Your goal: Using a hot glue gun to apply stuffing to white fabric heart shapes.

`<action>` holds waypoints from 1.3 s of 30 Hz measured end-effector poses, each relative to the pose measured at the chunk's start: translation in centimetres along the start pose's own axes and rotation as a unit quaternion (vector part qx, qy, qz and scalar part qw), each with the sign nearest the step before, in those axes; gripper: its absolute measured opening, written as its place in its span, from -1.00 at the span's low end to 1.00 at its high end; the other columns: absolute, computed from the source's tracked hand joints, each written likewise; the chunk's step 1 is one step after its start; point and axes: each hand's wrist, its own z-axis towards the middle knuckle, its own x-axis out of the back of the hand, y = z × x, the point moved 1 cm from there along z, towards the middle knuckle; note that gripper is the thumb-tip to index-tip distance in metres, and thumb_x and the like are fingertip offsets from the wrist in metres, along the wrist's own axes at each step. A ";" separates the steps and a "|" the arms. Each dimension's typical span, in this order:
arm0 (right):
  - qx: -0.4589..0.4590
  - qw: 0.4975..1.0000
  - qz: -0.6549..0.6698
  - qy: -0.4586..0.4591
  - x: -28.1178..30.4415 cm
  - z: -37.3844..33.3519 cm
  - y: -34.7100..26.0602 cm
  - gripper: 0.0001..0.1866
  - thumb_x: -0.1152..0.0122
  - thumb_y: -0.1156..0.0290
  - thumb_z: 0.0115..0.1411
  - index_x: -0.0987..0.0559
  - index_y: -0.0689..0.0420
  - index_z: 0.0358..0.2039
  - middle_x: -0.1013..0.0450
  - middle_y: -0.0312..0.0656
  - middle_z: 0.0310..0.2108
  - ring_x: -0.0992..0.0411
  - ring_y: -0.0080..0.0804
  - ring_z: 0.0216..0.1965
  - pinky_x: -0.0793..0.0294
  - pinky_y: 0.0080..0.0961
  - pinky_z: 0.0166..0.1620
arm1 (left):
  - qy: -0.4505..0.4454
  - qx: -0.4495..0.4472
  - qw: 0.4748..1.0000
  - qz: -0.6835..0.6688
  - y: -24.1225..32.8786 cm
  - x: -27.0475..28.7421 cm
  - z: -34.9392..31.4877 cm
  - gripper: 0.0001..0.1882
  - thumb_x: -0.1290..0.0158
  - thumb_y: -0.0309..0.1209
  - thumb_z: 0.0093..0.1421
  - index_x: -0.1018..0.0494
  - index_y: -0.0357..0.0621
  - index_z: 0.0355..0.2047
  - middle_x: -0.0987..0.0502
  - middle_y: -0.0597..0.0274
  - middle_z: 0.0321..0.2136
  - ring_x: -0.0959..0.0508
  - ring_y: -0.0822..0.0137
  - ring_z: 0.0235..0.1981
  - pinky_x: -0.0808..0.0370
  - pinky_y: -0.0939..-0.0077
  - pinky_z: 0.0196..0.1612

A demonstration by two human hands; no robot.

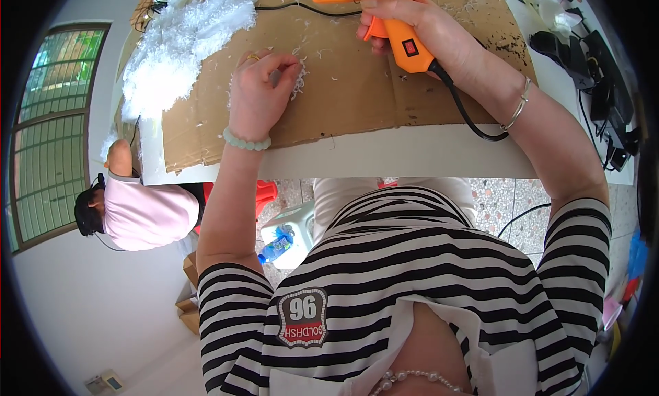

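An orange glue gun (410,51) with a red switch is gripped in my right hand (439,35), the fingers wrapped round its handle by the trigger. From the handle's end a black cord (456,104) loops down to the table edge and back under my forearm. My left hand (261,94) rests over the brown cardboard (364,94), thumb and fingertips pinched together. Small white curled scraps (300,83) lie beside those fingertips. Whether the pinch holds one of them is too small to tell.
A heap of shiny white shreds (195,42) covers the cardboard's left side. Black adapters and cables (607,87) crowd the white table's (412,152) right end. Another person in pink (151,214) sits at left. A bottle (276,246) lies on a white stool (301,221) below.
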 end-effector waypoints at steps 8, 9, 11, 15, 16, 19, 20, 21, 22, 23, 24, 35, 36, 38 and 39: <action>0.018 1.000 0.009 -0.011 0.0 0.0 0.0 -0.66 -0.07 0.14 0.23 -0.50 0.19 -0.26 -0.47 -0.25 -0.34 -0.38 -0.57 -0.40 -0.44 -0.61 -0.23 | -0.051 -0.175 0.978 0.101 0.8 2.1 -0.7 -0.73 0.01 -0.75 -0.11 -0.55 -0.21 -0.42 -0.57 0.15 -0.43 -0.50 0.08 -0.29 -0.45 0.33 -0.20; 0.019 1.000 0.014 -0.007 -0.1 0.0 0.0 -0.66 -0.07 0.14 0.23 -0.50 0.20 -0.25 -0.47 -0.25 -0.34 -0.38 -0.57 -0.41 -0.45 -0.61 -0.23 | -0.050 -0.175 0.978 0.100 0.6 2.3 -0.8 -0.73 0.01 -0.75 -0.11 -0.55 -0.21 -0.42 -0.57 0.15 -0.43 -0.50 0.08 -0.29 -0.45 0.33 -0.20; 0.018 1.000 0.017 -0.007 -0.1 0.1 0.2 -0.66 -0.07 0.14 0.23 -0.50 0.20 -0.24 -0.47 -0.24 -0.34 -0.38 -0.57 -0.41 -0.45 -0.61 -0.23 | -0.042 -0.125 0.990 0.049 0.3 2.7 -1.1 -0.75 -0.03 -0.71 -0.14 -0.55 -0.15 -0.44 -0.57 0.22 -0.39 -0.51 0.12 -0.24 -0.42 0.24 -0.07; 0.026 1.000 0.013 -0.009 0.1 0.2 0.4 -0.65 -0.07 0.14 0.23 -0.49 0.21 -0.23 -0.47 -0.23 -0.33 -0.38 -0.57 -0.41 -0.45 -0.62 -0.23 | 0.006 -0.082 0.996 0.046 1.5 2.7 -0.6 -0.73 0.01 -0.72 -0.13 -0.55 -0.16 -0.42 -0.56 0.21 -0.37 -0.51 0.11 -0.24 -0.40 0.24 -0.04; 0.027 1.000 0.012 -0.011 0.0 0.2 0.3 -0.65 -0.07 0.14 0.23 -0.49 0.21 -0.23 -0.47 -0.23 -0.33 -0.38 -0.57 -0.41 -0.45 -0.62 -0.23 | -0.001 -0.115 0.992 0.059 1.6 2.4 -0.3 -0.72 0.00 -0.71 -0.13 -0.56 -0.15 -0.39 -0.56 0.22 -0.36 -0.51 0.11 -0.24 -0.39 0.24 -0.05; 0.028 1.000 0.010 -0.010 -0.1 0.0 0.1 -0.66 -0.08 0.15 0.23 -0.49 0.21 -0.23 -0.47 -0.24 -0.33 -0.39 -0.57 -0.41 -0.45 -0.62 -0.23 | -0.021 -0.170 0.980 0.104 1.0 1.9 0.0 -0.70 -0.03 -0.69 -0.11 -0.57 -0.13 -0.35 -0.57 0.26 -0.34 -0.51 0.12 -0.22 -0.38 0.24 -0.05; 0.022 1.000 0.018 -0.009 -0.1 0.1 0.2 -0.66 -0.08 0.15 0.23 -0.49 0.21 -0.23 -0.47 -0.24 -0.33 -0.38 -0.57 -0.41 -0.44 -0.62 -0.23 | -0.035 -0.192 0.972 0.135 0.9 1.7 0.0 -0.69 -0.05 -0.68 -0.11 -0.58 -0.12 -0.33 -0.57 0.28 -0.33 -0.51 0.13 -0.21 -0.37 0.25 -0.05; 0.017 1.000 0.026 -0.007 -0.1 0.1 0.2 -0.66 -0.08 0.15 0.23 -0.49 0.21 -0.23 -0.46 -0.24 -0.33 -0.38 -0.57 -0.41 -0.44 -0.62 -0.23 | -0.035 -0.193 0.971 0.134 0.8 1.8 -0.1 -0.69 -0.05 -0.68 -0.11 -0.58 -0.12 -0.33 -0.57 0.28 -0.33 -0.51 0.13 -0.21 -0.37 0.25 -0.05; 0.016 1.000 0.026 -0.005 0.0 0.1 0.3 -0.66 -0.08 0.15 0.23 -0.49 0.21 -0.23 -0.46 -0.24 -0.33 -0.38 -0.57 -0.41 -0.44 -0.62 -0.23 | -0.042 -0.203 0.964 0.165 0.9 2.0 -0.3 -0.69 -0.06 -0.67 -0.11 -0.58 -0.10 -0.33 -0.58 0.29 -0.31 -0.51 0.14 -0.19 -0.37 0.26 -0.05; 0.015 1.000 0.020 -0.007 0.0 0.1 0.2 -0.65 -0.08 0.15 0.23 -0.49 0.21 -0.23 -0.46 -0.24 -0.33 -0.38 -0.57 -0.41 -0.44 -0.62 -0.23 | -0.048 -0.213 0.956 0.195 0.9 2.1 -0.5 -0.69 -0.08 -0.65 -0.12 -0.59 -0.08 -0.32 -0.58 0.31 -0.30 -0.50 0.15 -0.18 -0.37 0.26 -0.04; 0.014 1.000 0.014 -0.010 0.0 0.2 0.3 -0.65 -0.08 0.15 0.23 -0.49 0.22 -0.23 -0.46 -0.24 -0.33 -0.38 -0.57 -0.41 -0.44 -0.62 -0.23 | -0.049 -0.214 0.956 0.194 0.6 2.1 -0.7 -0.69 -0.08 -0.65 -0.12 -0.59 -0.08 -0.32 -0.58 0.31 -0.30 -0.50 0.15 -0.18 -0.37 0.26 -0.04; 0.007 0.994 0.103 -0.038 0.1 1.0 0.2 -0.75 -0.04 0.33 0.26 -0.47 0.27 -0.20 -0.49 -0.14 -0.36 -0.47 -0.40 -0.37 -0.48 -0.51 -0.25 | -0.025 -0.112 0.993 0.003 -0.8 2.1 -1.5 -0.65 0.05 -0.77 -0.10 -0.55 -0.15 -0.33 -0.56 0.10 -0.25 -0.52 0.09 -0.23 -0.36 0.23 0.01; 0.010 0.993 0.109 -0.039 0.1 1.1 0.3 -0.74 -0.04 0.33 0.26 -0.47 0.28 -0.19 -0.49 -0.13 -0.35 -0.47 -0.39 -0.38 -0.48 -0.50 -0.25 | -0.025 -0.112 0.993 0.003 -0.7 2.2 -1.5 -0.65 0.05 -0.77 -0.10 -0.55 -0.15 -0.33 -0.56 0.10 -0.25 -0.52 0.09 -0.23 -0.36 0.23 0.01; 0.005 0.994 0.107 -0.038 0.2 1.0 0.3 -0.74 -0.04 0.33 0.26 -0.47 0.28 -0.20 -0.49 -0.13 -0.36 -0.47 -0.39 -0.38 -0.48 -0.50 -0.25 | -0.010 -0.109 0.994 0.006 -0.4 2.2 -1.3 -0.64 0.04 -0.76 -0.12 -0.55 -0.15 -0.33 -0.55 0.11 -0.27 -0.52 0.10 -0.21 -0.35 0.23 0.01; 0.000 0.994 0.106 -0.037 0.2 1.0 0.2 -0.74 -0.04 0.32 0.26 -0.47 0.28 -0.20 -0.49 -0.14 -0.36 -0.47 -0.39 -0.38 -0.48 -0.51 -0.25 | -0.009 -0.108 0.994 0.005 -0.1 2.2 -1.1 -0.64 0.04 -0.76 -0.12 -0.55 -0.15 -0.33 -0.55 0.11 -0.27 -0.52 0.10 -0.21 -0.35 0.23 0.01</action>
